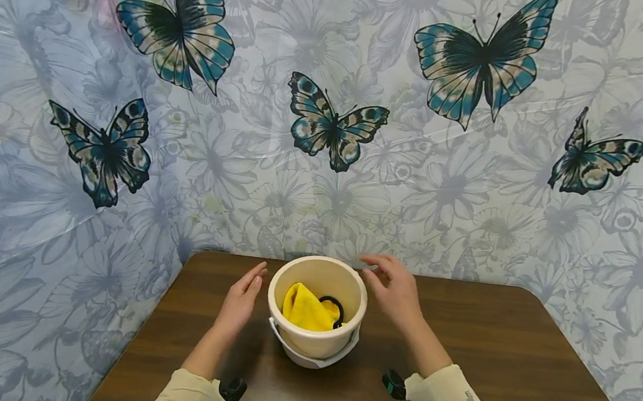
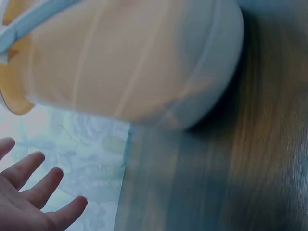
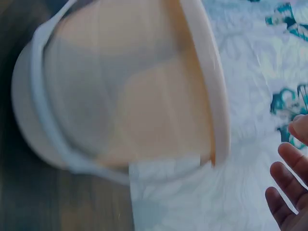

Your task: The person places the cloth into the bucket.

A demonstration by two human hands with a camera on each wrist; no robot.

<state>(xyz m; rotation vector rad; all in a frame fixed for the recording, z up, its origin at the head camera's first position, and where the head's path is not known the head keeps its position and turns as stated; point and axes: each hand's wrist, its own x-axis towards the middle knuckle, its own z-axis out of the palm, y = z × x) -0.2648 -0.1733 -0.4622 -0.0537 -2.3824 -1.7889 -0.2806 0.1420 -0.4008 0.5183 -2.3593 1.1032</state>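
A cream bucket (image 1: 312, 342) stands upright on the brown wooden table, its pale handle (image 1: 313, 361) hanging down at the front. Inside it lie a folded yellow cloth (image 1: 305, 310) and a black ring-shaped piece (image 1: 339, 308), the rest of which is hidden. My left hand (image 1: 242, 297) is held just left of the bucket, fingers extended and holding nothing. On the other side, my right hand (image 1: 396, 293) hovers by the rim with its fingers loosely bent and nothing in them. Both wrist views show the bucket's side (image 2: 130, 62) with a gap between it and the fingers.
The wooden table (image 1: 488, 349) stretches to both sides of the bucket, its far edge close behind it. A fabric backdrop (image 1: 443, 220) with printed butterflies and flowers hangs behind the table and along its left. Dark bands (image 1: 232, 390) sit at both wrists.
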